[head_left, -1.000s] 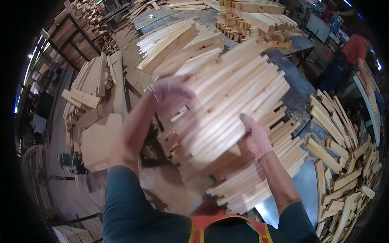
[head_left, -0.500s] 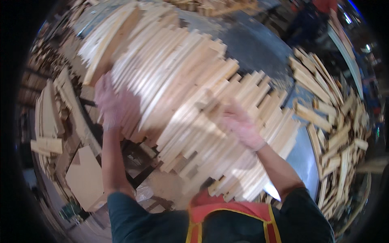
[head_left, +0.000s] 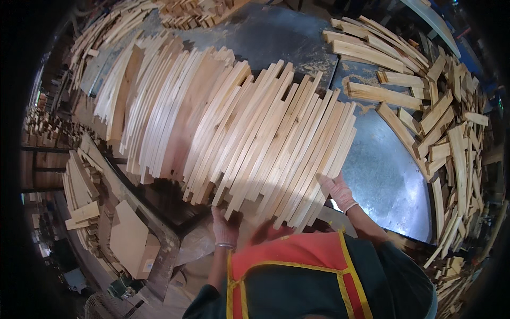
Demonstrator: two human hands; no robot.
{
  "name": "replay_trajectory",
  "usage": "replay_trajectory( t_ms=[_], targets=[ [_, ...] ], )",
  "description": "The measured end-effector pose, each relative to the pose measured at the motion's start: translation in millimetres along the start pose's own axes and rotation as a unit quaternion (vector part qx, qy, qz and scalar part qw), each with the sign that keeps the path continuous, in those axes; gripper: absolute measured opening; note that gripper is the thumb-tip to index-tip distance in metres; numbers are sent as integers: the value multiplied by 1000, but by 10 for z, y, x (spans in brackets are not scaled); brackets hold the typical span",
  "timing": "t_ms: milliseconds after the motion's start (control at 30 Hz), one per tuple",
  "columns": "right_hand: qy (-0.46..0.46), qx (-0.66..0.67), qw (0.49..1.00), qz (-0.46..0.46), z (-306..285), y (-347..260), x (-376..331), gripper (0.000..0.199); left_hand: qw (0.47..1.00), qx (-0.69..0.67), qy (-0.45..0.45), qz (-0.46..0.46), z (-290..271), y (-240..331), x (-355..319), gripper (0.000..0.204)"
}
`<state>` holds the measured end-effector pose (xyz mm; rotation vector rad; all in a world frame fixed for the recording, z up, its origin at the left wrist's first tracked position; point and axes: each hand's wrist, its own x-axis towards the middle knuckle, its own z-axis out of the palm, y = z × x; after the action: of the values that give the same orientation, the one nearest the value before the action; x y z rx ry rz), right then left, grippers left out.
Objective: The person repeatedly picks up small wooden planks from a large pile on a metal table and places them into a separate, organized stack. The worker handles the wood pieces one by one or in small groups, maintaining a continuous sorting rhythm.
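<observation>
A wide row of pale wooden strips [head_left: 265,133] lies side by side on the metal table, their near ends uneven. My right hand [head_left: 338,192], in a light knitted glove, grips the right edge of the row near its close end, fingers against the outermost strips. At the near ends, toward the middle of the row, my left hand [head_left: 225,229] holds the strips from the side and below. It wears the same kind of glove, and its fingers are partly hidden by the wood. Both forearms reach up from the lower edge.
Loose offcuts [head_left: 435,127] lie heaped along the right side of the metal table [head_left: 382,170]. More stacked wood [head_left: 196,13] is at the far edge. Left of me are a board with a pointed end [head_left: 129,234] and short wood pieces [head_left: 84,212].
Both hands have come back toward me from above the strips to their near ends and right edge. The view has shifted, showing more of the table on the right.
</observation>
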<state>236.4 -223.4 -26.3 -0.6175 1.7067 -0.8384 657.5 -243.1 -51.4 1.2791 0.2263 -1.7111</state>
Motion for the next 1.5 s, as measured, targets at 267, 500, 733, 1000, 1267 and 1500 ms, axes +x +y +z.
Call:
replay_trajectory(
  t_ms=[267, 500, 733, 1000, 1267, 1500],
  targets=[
    [-34, -58, 998, 7, -591, 74, 98, 115, 826, 525, -197, -69, 551, -32, -330, 55],
    [-13, 105, 991, 78, -663, -84, 98, 72, 809, 473, -349, 15, 1577, -419, -364, 111],
    [-95, 231, 966, 60, -800, -523, 9, 45, 707, 634, -280, 143, 1947, -154, -633, 103],
    [-60, 147, 979, -127, -528, -2265, 1556, 49, 772, 484, -411, 35, 3590, 985, 667, 93],
    [-42, 326, 928, -175, 62, -3620, 3992, 26, 773, 557, -242, 184, 6502, 2317, 2985, 47],
    [-107, 224, 957, -147, 738, -3124, 3527, 66, 264, 888, -182, 329, 6596, 2484, 3272, 61]
  ],
)
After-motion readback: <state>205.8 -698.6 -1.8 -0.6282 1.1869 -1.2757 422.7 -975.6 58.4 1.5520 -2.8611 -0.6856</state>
